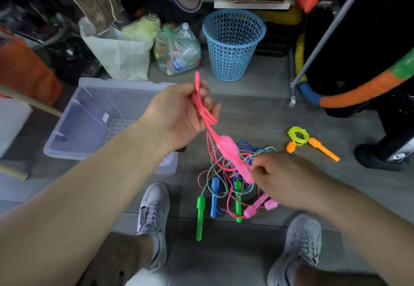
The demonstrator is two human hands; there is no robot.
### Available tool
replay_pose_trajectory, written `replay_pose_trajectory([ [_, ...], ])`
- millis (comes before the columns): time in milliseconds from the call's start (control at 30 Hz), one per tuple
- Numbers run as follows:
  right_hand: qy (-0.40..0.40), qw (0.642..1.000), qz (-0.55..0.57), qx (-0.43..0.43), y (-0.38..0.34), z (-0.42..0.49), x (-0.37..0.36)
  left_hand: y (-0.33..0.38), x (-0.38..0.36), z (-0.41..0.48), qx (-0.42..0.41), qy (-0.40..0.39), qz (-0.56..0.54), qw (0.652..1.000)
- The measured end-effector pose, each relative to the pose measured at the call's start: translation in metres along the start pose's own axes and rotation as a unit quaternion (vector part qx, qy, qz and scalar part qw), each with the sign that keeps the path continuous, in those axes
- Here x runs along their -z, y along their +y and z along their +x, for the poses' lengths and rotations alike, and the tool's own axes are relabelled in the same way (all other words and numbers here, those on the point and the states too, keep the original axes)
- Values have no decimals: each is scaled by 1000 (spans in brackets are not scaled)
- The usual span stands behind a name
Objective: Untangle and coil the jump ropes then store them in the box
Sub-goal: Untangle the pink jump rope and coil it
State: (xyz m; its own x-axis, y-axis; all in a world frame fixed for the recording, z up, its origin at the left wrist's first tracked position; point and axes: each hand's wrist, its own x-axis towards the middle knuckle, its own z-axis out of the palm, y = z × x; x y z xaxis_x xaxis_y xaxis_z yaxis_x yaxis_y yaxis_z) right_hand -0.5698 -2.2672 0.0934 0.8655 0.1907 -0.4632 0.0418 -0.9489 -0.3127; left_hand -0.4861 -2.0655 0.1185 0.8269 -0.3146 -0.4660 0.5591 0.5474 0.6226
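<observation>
Head view — clear box (112, 81) holds a white grid (118, 127).

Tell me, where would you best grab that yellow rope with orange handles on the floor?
Probably by the long orange handle, from above, pinching across its width: it lies flat, stiff, and clear of the tangled pile.

Dim top, motion blur, warped edges

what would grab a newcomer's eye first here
The bright pink jump rope, looped in the raised left hand at centre, its cord pinched by the right hand. Below it, a colourful tangle of ropes on the floor; at right, a coiled yellow rope lies apart.
</observation>
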Motion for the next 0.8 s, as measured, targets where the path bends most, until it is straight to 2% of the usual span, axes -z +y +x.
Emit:
replay_pose_trajectory([
  [67, 18, 999, 21, -31, 9, 5, 7, -5, -1, 2, -53, 66, 101, 991],
  [100, 9, 996, 77, -32, 13, 7, 12, -7, -2, 2, -79, 91, 137, 983],
  [167, -14, 980, 197, -7, 17, 7, 20, -10, -4, 2, -103, 104, 161, 976],
  [300, 39, 957, 281, 60, 24, 11, 18, -11, -5, 1, -128, 120, 216, 960],
  [333, 63, 938, 338, 48, 25, 14, 18, -11, -4, 1, -136, 130, 227, 956],
  [400, 93, 873, 478, -36, 30, 20, 22, -11, -2, 2, -139, 147, 247, 947],
  [433, 98, 843, 522, -84, 30, 21, 24, -10, 0, 2, -131, 149, 248, 948],
  [467, 98, 833, 531, -124, 32, 24, 25, -10, 0, 2, -116, 145, 236, 954],
  [567, 87, 866, 459, -177, 42, 28, 18, -6, -2, 2, -34, 87, 147, 985],
  [667, 115, 907, 378, -143, 47, 31, 7, 1, -5, -1, 22, 19, 61, 998],
  [733, 162, 906, 373, -118, 44, 33, 3, 2, -7, -3, 32, -9, 42, 999],
  [800, 174, 894, 397, -117, 40, 35, 2, 2, -7, -4, 38, -27, 36, 998],
])
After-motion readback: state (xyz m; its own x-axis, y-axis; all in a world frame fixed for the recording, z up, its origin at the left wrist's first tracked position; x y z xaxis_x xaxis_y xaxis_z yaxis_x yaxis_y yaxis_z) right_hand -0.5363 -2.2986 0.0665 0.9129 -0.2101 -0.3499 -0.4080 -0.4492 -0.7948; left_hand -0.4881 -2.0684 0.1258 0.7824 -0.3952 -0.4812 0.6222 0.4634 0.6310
